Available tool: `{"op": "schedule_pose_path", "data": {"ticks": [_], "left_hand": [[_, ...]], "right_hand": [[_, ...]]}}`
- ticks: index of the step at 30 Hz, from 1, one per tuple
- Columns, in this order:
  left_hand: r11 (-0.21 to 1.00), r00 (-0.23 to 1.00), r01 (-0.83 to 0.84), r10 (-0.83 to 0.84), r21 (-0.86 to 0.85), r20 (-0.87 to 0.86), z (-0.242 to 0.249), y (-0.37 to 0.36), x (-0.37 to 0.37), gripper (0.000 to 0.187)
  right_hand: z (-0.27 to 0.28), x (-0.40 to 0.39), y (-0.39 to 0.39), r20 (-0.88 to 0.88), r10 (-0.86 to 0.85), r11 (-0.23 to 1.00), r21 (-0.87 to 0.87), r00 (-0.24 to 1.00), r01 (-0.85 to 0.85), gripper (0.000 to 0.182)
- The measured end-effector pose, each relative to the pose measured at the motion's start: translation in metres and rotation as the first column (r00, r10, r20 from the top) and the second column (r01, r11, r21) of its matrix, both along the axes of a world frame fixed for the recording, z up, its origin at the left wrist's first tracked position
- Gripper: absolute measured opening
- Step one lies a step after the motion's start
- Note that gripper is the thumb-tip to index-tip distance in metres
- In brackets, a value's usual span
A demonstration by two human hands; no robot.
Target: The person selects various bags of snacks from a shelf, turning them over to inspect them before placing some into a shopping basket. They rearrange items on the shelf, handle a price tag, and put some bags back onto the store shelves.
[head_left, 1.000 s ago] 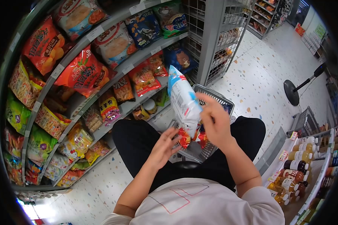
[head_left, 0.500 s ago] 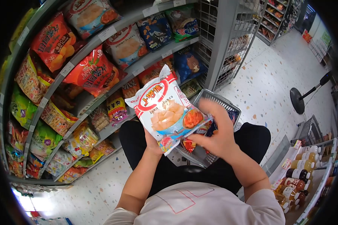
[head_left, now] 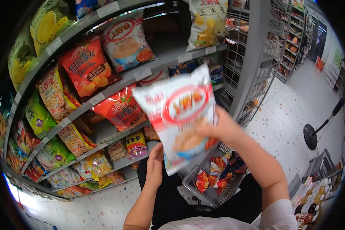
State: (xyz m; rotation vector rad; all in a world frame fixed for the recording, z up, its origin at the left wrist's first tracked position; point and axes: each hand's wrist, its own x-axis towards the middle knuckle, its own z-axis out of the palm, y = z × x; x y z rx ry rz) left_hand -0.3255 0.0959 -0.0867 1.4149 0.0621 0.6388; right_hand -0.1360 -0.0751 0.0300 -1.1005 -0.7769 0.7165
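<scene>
A white bag of shrimp flakes [head_left: 176,101] with a red oval logo is held up in front of the shelves, slightly blurred by motion. My right hand [head_left: 223,125] grips it at its right side, thumb lying across the front. At the bag's lower left edge is my left hand [head_left: 155,163], its fingers extended upward beside the bag and not wrapped round it. Under the bag, a grey shopping basket [head_left: 206,196] stands between my knees. Several small red and dark snack packs [head_left: 219,168] lie in it.
Snack shelves [head_left: 128,78] curve along the left and front, holding red chip bags [head_left: 89,67] and another white shrimp-flake bag [head_left: 127,40]. A wire-mesh shelf end [head_left: 234,53] rises beyond the basket. On the right are a black stand base [head_left: 310,137] and bottles [head_left: 314,199].
The shrimp-flake bag has risen toward the shelves. My right hand has moved from its lower corner to grip its right side; my left hand has come off its underside. The view has shifted upward.
</scene>
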Motion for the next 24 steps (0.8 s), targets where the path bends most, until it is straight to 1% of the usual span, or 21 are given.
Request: {"op": "schedule_pose_path", "data": {"ticks": [1, 2, 3, 4, 5, 6, 7, 9, 10, 12, 13, 15, 16, 18, 19, 21, 22, 24], "left_hand": [[0.962, 0.985, -0.122, 0.147, 0.246, -0.089, -0.005, 0.012, -0.008, 0.051], [0.804, 0.949, -0.2, 0.3, 0.56, -0.093, -0.016, 0.025, -0.013, 0.052], [0.668, 0.926, -0.247, 0.376, 0.702, -0.033, -0.023, 0.03, -0.019, 0.051], [0.58, 0.916, -0.201, 0.397, 0.789, -0.058, -0.029, 0.034, -0.025, 0.053], [0.484, 0.903, -0.148, 0.422, 0.862, -0.082, -0.035, 0.037, -0.031, 0.055], [0.432, 0.897, -0.129, 0.435, 0.893, -0.081, -0.05, 0.04, -0.036, 0.055], [0.36, 0.888, -0.106, 0.454, 0.927, -0.074, -0.056, 0.039, -0.039, 0.056], [0.335, 0.895, -0.083, 0.438, 0.939, -0.078, -0.054, 0.036, -0.039, 0.054], [0.381, 0.899, -0.104, 0.432, 0.919, -0.077, -0.056, 0.036, -0.037, 0.052], [0.407, 0.902, -0.122, 0.427, 0.905, -0.07, -0.055, 0.037, -0.033, 0.05], [0.431, 0.904, -0.135, 0.422, 0.892, -0.067, -0.055, 0.038, -0.033, 0.049], [0.452, 0.907, -0.149, 0.417, 0.879, -0.06, -0.057, 0.04, -0.033, 0.047], [0.471, 0.909, -0.164, 0.413, 0.867, -0.053, -0.058, 0.042, -0.033, 0.046], [0.482, 0.91, -0.174, 0.412, 0.859, -0.047, -0.06, 0.043, -0.032, 0.045], [0.491, 0.91, -0.185, 0.413, 0.852, -0.04, -0.06, 0.044, -0.031, 0.044], [0.502, 0.913, -0.183, 0.407, 0.846, -0.044, -0.061, 0.044, -0.03, 0.043], [0.507, 0.915, -0.183, 0.402, 0.842, -0.043, -0.061, 0.044, -0.03, 0.043], [0.511, 0.915, -0.187, 0.401, 0.839, -0.04, -0.06, 0.043, -0.03, 0.042]], "right_hand": [[0.028, 0.012, 0.014, 0.043, -0.041, 0.999, 0.007, 0.998, 0.041, 0.07], [0.051, 0.026, 0.033, 0.156, -0.045, 0.995, 0.094, 0.987, 0.03, 0.068], [0.067, 0.046, 0.052, 0.214, -0.039, 0.992, 0.122, 0.976, 0.013, 0.064], [0.085, 0.067, 0.073, 0.272, -0.009, 0.998, 0.059, 0.962, -0.008, 0.06], [0.117, 0.065, 0.079, 0.293, 0.073, 0.997, -0.015, 0.953, -0.072, 0.058], [0.129, 0.068, 0.099, 0.351, 0.032, 0.996, 0.07, 0.936, -0.06, 0.055], [0.131, 0.087, 0.126, 0.38, 0.006, 0.993, 0.105, 0.925, -0.05, 0.055], [0.141, 0.109, 0.16, 0.411, -0.079, 0.994, 0.102, 0.908, 0.04, 0.057], [0.144, 0.114, 0.17, 0.41, -0.079, 0.994, 0.104, 0.909, 0.04, 0.057], [0.146, 0.121, 0.184, 0.458, -0.105, 0.989, 0.138, 0.883, 0.046, 0.06], [0.145, 0.122, 0.189, 0.459, -0.106, 0.989, 0.137, 0.882, 0.048, 0.06], [0.139, 0.123, 0.199, 0.473, -0.174, 0.975, 0.204, 0.864, 0.085, 0.06], [0.135, 0.125, 0.204, 0.473, -0.175, 0.976, 0.202, 0.863, 0.088, 0.06], [0.128, 0.125, 0.21, 0.496, -0.152, 0.959, 0.282, 0.855, 0.007, 0.059], [0.127, 0.126, 0.211, 0.496, -0.153, 0.96, 0.279, 0.855, 0.01, 0.059], [0.125, 0.128, 0.211, 0.427, -0.085, 0.968, 0.249, 0.9, -0.027, 0.063], [0.125, 0.129, 0.21, 0.427, -0.086, 0.969, 0.247, 0.9, -0.025, 0.063], [0.126, 0.132, 0.207, 0.477, 0.081, 0.983, 0.109, 0.875, -0.15, 0.067]]}}
